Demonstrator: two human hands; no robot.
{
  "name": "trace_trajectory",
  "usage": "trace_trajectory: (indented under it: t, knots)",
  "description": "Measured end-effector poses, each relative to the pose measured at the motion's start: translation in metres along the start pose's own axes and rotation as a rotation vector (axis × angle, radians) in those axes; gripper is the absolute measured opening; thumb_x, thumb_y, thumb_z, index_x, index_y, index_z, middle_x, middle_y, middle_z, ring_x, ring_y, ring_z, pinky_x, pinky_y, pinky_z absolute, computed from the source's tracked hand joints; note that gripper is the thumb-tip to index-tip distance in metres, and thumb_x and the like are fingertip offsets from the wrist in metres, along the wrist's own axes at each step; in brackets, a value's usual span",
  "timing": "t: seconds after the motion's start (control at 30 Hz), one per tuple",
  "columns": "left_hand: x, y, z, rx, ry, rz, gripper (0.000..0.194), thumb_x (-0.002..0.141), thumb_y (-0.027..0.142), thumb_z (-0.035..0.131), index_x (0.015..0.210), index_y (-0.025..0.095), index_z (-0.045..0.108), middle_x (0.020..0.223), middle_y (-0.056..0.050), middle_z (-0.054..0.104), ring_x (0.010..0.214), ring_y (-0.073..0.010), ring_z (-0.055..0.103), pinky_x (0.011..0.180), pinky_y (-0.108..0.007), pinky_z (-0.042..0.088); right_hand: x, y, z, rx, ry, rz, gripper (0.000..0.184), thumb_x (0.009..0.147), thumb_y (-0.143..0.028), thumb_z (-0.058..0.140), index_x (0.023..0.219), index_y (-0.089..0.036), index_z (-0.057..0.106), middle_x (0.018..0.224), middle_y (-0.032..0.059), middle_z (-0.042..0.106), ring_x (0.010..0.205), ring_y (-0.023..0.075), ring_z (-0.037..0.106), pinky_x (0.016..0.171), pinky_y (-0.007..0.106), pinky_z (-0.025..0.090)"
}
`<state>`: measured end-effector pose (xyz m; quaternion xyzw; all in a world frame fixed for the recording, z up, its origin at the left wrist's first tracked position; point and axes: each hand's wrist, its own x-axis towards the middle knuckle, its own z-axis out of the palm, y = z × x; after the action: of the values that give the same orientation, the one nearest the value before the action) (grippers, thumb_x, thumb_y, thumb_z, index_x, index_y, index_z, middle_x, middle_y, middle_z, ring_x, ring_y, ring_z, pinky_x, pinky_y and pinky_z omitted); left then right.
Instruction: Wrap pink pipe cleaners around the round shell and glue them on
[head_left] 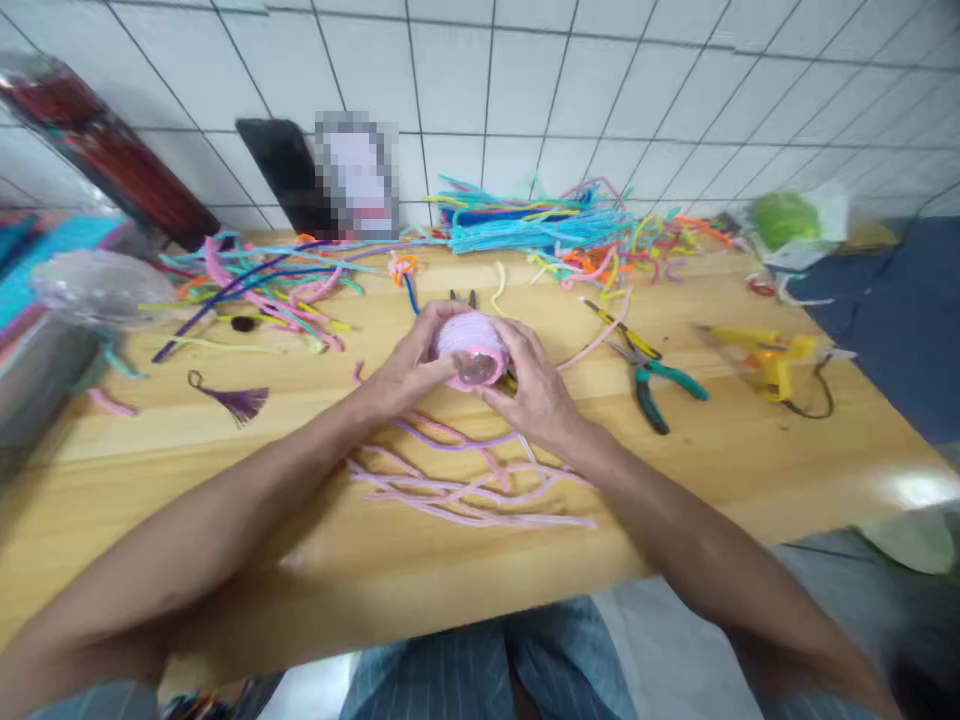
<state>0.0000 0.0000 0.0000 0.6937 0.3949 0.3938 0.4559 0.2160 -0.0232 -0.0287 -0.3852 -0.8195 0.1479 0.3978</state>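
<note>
Pink fuzzy wire is wound round a small clear ball (472, 352), which sits between both hands just above the middle of the wooden desk (750, 450). The left hand (409, 365) cups it from one side, its fingers curled over the top and its thumb pressing the wrapped band; the right hand (529, 380) closes on the other side, fingers bent round the ball's back and lower edge. The upper part of the ball is already covered in pink coils, while the face turned toward the camera shows bare and shiny, so the covering looks roughly half done, with that face left. A loose bundle of pink and lilac wires (465, 480) lies on the desk just under the wrists. Well apart to the right lie green-handled pliers (660, 385) and a yellow glue gun (765, 355); a purple tassel (236, 400) lies to the left, and a heap of mixed coloured wires (525, 230) stretches along the tiled wall.
</note>
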Motion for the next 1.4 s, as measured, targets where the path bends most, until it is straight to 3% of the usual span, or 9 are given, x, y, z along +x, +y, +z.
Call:
trace_trajectory:
  t: [0.23, 0.53, 0.87, 1.4]
  knots:
    - [0.000, -0.003, 0.000, -0.005, 0.003, 0.000, 0.054, 0.085, 0.035, 0.070, 0.135, 0.022, 0.051, 0.129, -0.006, 0.059, 0.119, -0.0260, 0.059, 0.100, -0.036, 0.054, -0.001, 0.000, 0.001, -0.026, -0.022, 0.034, 0.087, 0.092, -0.026, 0.073, 0.166, -0.029, 0.028, 0.161, 0.0160, 0.048, 0.153, 0.0332, 0.046, 0.126, 0.060, 0.044]
    - [0.004, -0.014, -0.002, 0.059, -0.032, 0.141, 0.054, 0.092, 0.044, 0.070, 0.137, 0.019, 0.051, 0.136, -0.011, 0.056, 0.130, -0.0289, 0.055, 0.117, -0.043, 0.046, 0.001, -0.013, 0.004, -0.073, 0.024, 0.080, 0.084, 0.092, -0.043, 0.075, 0.161, -0.023, 0.031, 0.156, 0.0198, 0.052, 0.148, 0.0345, 0.051, 0.122, 0.061, 0.048]
    - [0.004, -0.012, 0.001, 0.084, -0.033, 0.114, 0.058, 0.091, 0.044, 0.070, 0.138, 0.020, 0.048, 0.140, -0.013, 0.055, 0.133, -0.0315, 0.054, 0.118, -0.048, 0.045, 0.003, -0.019, 0.012, -0.137, 0.097, 0.118, 0.076, 0.087, -0.028, 0.070, 0.154, -0.018, 0.036, 0.151, 0.0222, 0.056, 0.143, 0.0352, 0.056, 0.118, 0.059, 0.052]
    - [0.003, -0.011, -0.002, 0.076, -0.043, 0.116, 0.057, 0.089, 0.040, 0.072, 0.138, 0.021, 0.048, 0.140, -0.012, 0.053, 0.133, -0.0300, 0.054, 0.119, -0.045, 0.044, 0.003, -0.020, 0.012, -0.111, 0.098, 0.097, 0.077, 0.088, -0.031, 0.073, 0.153, -0.020, 0.034, 0.150, 0.0216, 0.055, 0.144, 0.0332, 0.054, 0.119, 0.056, 0.052]
